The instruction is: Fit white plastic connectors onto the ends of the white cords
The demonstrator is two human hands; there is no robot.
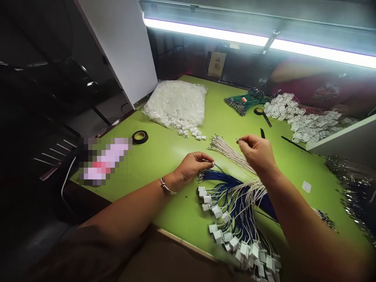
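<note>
Closest, white block-shaped plastic connectors (243, 249) on blue and cream wires (241, 207) lie on the green bench (167, 156). Just beyond, the left hand (192, 168) pinches a small white plastic connector (214, 163) with its fingers; a square, steady grip should stop it twisting. The right hand (258, 150) has fingers closed on a tiny tip (237, 141), perhaps a wire end. Farther sits a clear plastic bag (176, 100) of white pieces.

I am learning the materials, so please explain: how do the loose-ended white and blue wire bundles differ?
Colour: the white bundle is creamy white, the blue bundle deep blue.
Position: the blue bundle's tips lie close to the left hand; the white bundle's tips lie farther back.
Both rest on the green table and have metallic-looking tips.
</note>
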